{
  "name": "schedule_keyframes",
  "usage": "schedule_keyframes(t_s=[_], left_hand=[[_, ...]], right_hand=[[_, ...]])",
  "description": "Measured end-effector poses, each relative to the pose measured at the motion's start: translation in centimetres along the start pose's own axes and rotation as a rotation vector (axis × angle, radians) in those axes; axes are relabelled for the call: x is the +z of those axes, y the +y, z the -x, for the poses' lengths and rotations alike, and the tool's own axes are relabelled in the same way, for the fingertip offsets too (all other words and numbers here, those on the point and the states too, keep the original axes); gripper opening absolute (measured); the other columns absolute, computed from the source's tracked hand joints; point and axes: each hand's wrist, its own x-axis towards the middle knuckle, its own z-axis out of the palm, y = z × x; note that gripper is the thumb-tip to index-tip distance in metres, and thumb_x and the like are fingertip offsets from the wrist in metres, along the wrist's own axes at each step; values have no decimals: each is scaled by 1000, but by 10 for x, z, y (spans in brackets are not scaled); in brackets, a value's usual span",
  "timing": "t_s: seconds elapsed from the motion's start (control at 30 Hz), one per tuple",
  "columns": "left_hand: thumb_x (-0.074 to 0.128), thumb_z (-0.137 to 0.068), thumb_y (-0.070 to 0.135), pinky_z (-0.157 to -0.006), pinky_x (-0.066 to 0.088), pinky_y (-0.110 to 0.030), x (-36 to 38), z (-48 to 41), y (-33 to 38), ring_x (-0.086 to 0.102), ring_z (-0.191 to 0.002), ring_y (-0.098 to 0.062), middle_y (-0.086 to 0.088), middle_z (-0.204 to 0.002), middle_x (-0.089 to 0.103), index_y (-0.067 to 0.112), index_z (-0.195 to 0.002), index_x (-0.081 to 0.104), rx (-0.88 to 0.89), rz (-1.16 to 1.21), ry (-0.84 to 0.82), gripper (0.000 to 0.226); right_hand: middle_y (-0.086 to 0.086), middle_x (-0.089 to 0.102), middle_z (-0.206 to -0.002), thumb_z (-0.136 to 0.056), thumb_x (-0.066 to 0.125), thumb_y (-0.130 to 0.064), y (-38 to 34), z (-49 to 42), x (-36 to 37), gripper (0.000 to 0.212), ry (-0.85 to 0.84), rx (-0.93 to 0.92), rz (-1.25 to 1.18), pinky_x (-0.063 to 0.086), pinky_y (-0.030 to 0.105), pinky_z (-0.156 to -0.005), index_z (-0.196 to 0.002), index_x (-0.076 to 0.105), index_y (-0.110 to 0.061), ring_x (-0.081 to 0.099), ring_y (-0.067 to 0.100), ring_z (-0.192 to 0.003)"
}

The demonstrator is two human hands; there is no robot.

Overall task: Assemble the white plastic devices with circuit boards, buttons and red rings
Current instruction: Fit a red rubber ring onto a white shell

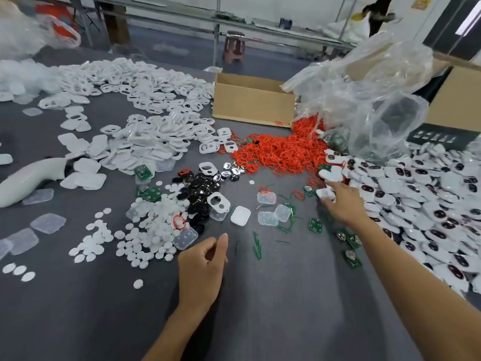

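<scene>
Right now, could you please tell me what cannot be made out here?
Head view only:
- Inside of the cardboard box: hidden by its front wall.
- Hold of the right hand on the white case: covered by its fingers.
- Things under the plastic bag: blurred by crumpled film.

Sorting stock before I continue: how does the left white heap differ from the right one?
Left heap: bare white shells, many with open cutouts; right heap: pieces with dark ovals. No hand is at the left heap; the right hand grips a white piece at the right heap's edge. Both lie loose on the table.
</scene>
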Motion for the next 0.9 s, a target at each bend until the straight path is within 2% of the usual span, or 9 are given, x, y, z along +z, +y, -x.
schedule_keyframes(t_s=[0.1,0.23,0.37,0.5,0.57,0.63,0.73,0.8,0.9], left_hand=[[59,-93,31,-50,42,-19,-1,-1,3,54,-44,-11,8,-48,58,13,-47,54,-19,4,0,50],[59,-94,31,-51,43,-23,-1,-1,1,53,-43,-11,8,-49,58,12,-48,53,-4,36,-10,50],[59,-94,32,-50,43,-26,1,-1,1,52,-42,-13,5,-49,57,14,-48,51,-2,34,-13,50],[61,-94,31,-51,42,-28,1,-2,4,51,-43,-12,4,-48,55,15,-49,52,12,37,-8,48],[57,-93,37,-51,39,-30,-1,-2,4,49,-45,-16,-2,-47,53,10,-51,52,6,40,-14,50],[53,-90,43,-52,39,-31,-2,-2,4,49,-47,-20,-5,-48,52,7,-53,50,-11,41,-19,52],[53,-90,44,-53,41,-29,-2,-2,4,51,-46,-17,-3,-49,54,10,-51,50,-33,52,-15,51],[57,-92,41,-49,40,-22,-2,-2,3,51,-43,-14,0,-48,56,14,-50,50,-42,64,-6,51],[60,-94,32,-47,36,-13,0,-2,2,50,-41,-11,5,-47,56,17,-48,51,-33,70,4,49]], right_hand=[[15,51,-136,-92,55,-26,-8,6,2,43,36,18,72,35,47,-102,-134,51,-15,41,40,-124],[18,64,-116,-89,58,-8,-48,30,3,27,255,-97,-288,40,39,-96,-114,64,-1,55,35,-110],[-1,71,-102,-88,64,-12,-127,58,-5,16,19,-360,-571,45,23,-88,-102,72,-11,62,11,-94],[4,64,-122,-87,68,-25,-196,68,14,37,-117,-580,-463,37,23,-95,-121,63,-12,55,19,-114],[5,61,-125,-87,67,-26,-214,71,29,43,-143,-514,-440,43,33,-96,-127,57,-15,52,21,-117],[7,63,-120,-88,64,-18,-220,75,40,36,-94,-443,-455,47,39,-89,-123,59,-13,55,25,-111],[13,69,-93,-91,57,-13,-214,76,47,20,27,-407,-521,47,37,-70,-108,67,-8,61,31,-85],[14,68,-79,-93,55,-15,-207,77,45,17,89,-337,-632,41,35,-63,-100,68,-7,58,29,-69],[11,70,-83,-93,56,-10,-193,80,37,14,71,-139,-946,49,36,-69,-96,69,-3,65,25,-73]])
